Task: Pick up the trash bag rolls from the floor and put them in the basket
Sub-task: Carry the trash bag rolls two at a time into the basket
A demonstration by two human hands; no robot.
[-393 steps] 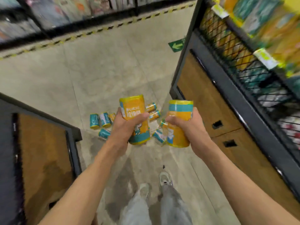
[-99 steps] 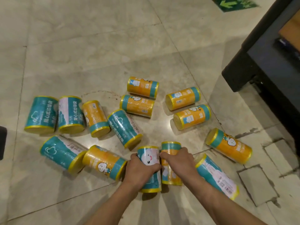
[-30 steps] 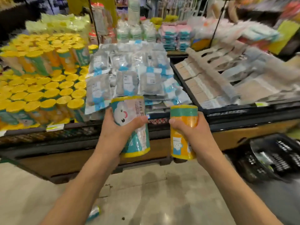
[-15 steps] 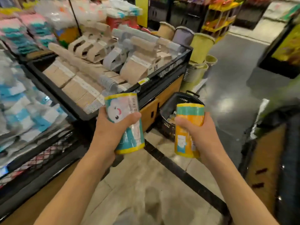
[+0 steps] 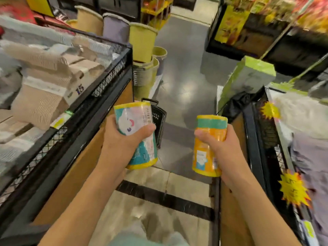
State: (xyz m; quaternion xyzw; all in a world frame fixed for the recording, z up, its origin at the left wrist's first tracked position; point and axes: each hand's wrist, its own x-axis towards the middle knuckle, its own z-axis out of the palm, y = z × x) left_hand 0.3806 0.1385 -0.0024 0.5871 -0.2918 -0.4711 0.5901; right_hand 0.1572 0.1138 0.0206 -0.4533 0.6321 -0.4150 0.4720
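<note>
My left hand (image 5: pixel 122 141) grips a teal trash bag roll (image 5: pixel 136 121) with yellow ends and a white cartoon face, held upright at chest height. My right hand (image 5: pixel 220 144) grips an orange trash bag roll (image 5: pixel 207 151) with a teal band near its top, also upright. A black plastic basket (image 5: pixel 159 119) stands on the floor ahead, against the corner of the left display bin, mostly hidden behind the teal roll. Its handle (image 5: pixel 150 100) sticks up above the roll. What lies inside the basket is hidden.
A black wire display bin (image 5: pixel 99 82) with packaged hangers runs along my left. Another bin (image 5: pixel 257 139) with yellow starburst tags stands on my right. Stacked yellow and purple waste bins (image 5: pixel 142 43) stand beyond the basket. A narrow aisle of shiny grey floor (image 5: pixel 184 71) lies between.
The view has swung further right, down the aisle. The basket has shifted behind the teal roll. Both hands still hold their rolls in the same grip.
</note>
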